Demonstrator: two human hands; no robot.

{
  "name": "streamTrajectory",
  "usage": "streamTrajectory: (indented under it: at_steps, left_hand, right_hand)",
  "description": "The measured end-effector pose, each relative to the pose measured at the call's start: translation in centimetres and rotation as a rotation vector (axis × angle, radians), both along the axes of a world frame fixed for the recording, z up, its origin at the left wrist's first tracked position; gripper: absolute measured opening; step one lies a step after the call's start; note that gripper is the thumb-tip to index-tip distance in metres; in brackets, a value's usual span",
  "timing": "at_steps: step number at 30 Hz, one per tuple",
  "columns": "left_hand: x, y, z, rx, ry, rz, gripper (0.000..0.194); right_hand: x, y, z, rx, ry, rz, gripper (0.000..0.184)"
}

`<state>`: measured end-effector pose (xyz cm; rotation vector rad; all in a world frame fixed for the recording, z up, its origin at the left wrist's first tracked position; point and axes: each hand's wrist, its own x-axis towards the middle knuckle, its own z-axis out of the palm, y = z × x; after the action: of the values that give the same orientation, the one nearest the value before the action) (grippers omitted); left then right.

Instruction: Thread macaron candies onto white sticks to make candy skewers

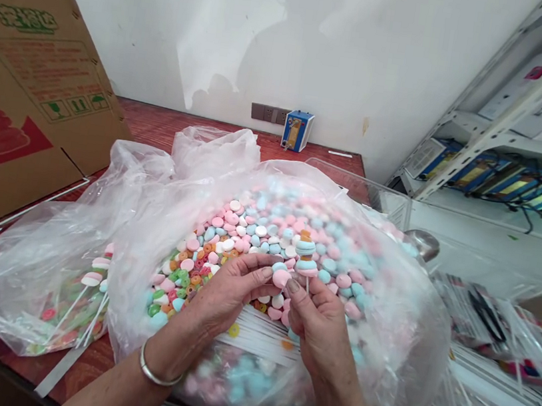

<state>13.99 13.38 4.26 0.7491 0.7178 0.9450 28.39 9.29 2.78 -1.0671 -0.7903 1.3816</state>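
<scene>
My left hand [234, 285], with a silver bangle on the wrist, pinches a pink and pale blue marshmallow candy [280, 277]. Close beside it, my right hand [321, 311] is closed around a white stick that stands upright. Threaded on that stick is a candy skewer [305, 251] of blue, pink and orange pieces. The right thumb tip is by the pinched candy; whether it touches is hard to tell. Below both hands is a large clear plastic bag [393, 375] full of pink, blue and white candies [248, 223], with colourful ring candies [184, 277] and white sticks [257, 332] in it.
On the left, another plastic bag [2, 286] holds finished-looking candy sticks [99, 266]. A cardboard box [30, 82] stands behind it. A blue device [297, 131] sits by the wall sockets. To the right are a metal scoop [421, 243], packaged sticks [501, 390] and a white shelf [488, 126].
</scene>
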Motion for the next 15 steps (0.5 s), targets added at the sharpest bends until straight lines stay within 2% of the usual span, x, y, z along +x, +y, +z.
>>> streamTrajectory:
  at_steps: [5, 8, 12, 15]
  left_hand:
    - [0.0, -0.3, -0.3, 0.080, 0.108, -0.025, 0.040]
    - [0.1, -0.4, -0.4, 0.105, 0.161, -0.015, 0.047]
    - [0.2, -0.1, -0.3, 0.140, 0.248, 0.070, 0.042]
    - [-0.2, 0.6, -0.4, 0.152, 0.313, 0.190, 0.041]
  right_hand:
    - [-0.5, 0.2, -0.7, 0.002, -0.041, -0.091, 0.037]
    - [-0.7, 0.3, -0.8, -0.008, -0.104, -0.090, 0.038]
    - [-0.7, -0.7, 0.3, 0.021, -0.402, -0.137, 0.040]
    - [-0.5, -2.5, 1.1, 0.015, -0.542, -0.025, 0.043]
